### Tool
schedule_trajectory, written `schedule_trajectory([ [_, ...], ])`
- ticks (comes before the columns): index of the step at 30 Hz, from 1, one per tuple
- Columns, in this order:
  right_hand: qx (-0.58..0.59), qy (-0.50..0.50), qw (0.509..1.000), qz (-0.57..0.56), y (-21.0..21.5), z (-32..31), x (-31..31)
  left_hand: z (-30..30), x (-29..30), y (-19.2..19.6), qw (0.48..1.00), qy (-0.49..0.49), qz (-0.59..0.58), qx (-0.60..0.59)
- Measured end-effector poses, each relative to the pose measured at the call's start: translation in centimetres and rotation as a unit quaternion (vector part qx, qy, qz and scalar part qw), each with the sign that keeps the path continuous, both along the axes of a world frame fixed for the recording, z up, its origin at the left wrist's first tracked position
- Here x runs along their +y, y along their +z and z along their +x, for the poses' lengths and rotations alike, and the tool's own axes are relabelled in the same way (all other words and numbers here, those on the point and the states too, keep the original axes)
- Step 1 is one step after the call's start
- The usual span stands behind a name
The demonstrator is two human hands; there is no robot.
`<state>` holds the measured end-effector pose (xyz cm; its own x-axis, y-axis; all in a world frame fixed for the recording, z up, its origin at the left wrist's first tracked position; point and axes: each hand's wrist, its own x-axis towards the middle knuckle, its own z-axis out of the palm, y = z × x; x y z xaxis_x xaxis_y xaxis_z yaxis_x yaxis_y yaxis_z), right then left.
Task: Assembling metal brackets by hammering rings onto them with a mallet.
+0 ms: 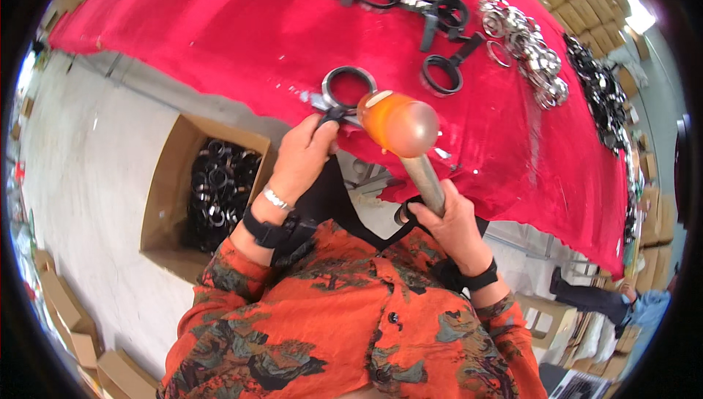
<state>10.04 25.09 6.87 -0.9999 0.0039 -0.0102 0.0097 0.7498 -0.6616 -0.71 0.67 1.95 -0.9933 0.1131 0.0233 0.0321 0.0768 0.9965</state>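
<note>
Left hand (306, 151): pinches a black-handled ring clamp (346, 90) flat on the red cloth (242, 25). Right hand (448, 217): grips the wooden handle of an orange-headed mallet (399, 124), head just above the clamp. Loose black clamps (439, 18) and silver rings (527, 47) lie farther back. Open cardboard box (165, 194) of black clamps stands on the floor, left.

Ring clamp (348, 86) on table (242, 25), carton (165, 187) left.
</note>
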Motion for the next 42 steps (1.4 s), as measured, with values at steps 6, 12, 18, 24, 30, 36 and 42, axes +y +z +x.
schedule_trajectory([
  [6, -0.101, -0.102, 0.964, -0.224, 0.1, 1.6, 3.2, 3.5, -7.4, 3.1, 0.989, 0.104, -0.097, -0.027],
  [12, -0.139, -0.094, 0.897, -0.408, -1.0, 2.3, 4.9, 3.4, -14.0, 2.8, 0.861, 0.168, -0.463, 0.126],
  [18, -0.142, -0.1, 0.873, -0.456, -2.4, 3.1, 5.4, -7.7, 9.1, 9.7, 0.88, -0.094, -0.316, 0.342],
  [24, -0.145, -0.08, 0.859, -0.485, -2.7, 3.3, 5.1, -17.1, 20.9, 9.6, 0.811, -0.125, -0.461, 0.34],
  [30, -0.16, -0.058, 0.82, -0.547, -3.4, 3.6, 6.4, -14.3, 16.8, 12.1, 0.839, -0.086, -0.255, 0.472],
  [36, -0.137, -0.074, 0.821, -0.549, -3.2, 3.5, 6.5, -6.8, 9.1, 8.7, 0.91, -0.072, -0.136, 0.384],
  [42, -0.124, -0.121, 0.861, -0.478, -1.3, 5.3, 6.0, -1.0, 5.7, 3.9, 0.971, -0.084, 0.042, 0.219],
])
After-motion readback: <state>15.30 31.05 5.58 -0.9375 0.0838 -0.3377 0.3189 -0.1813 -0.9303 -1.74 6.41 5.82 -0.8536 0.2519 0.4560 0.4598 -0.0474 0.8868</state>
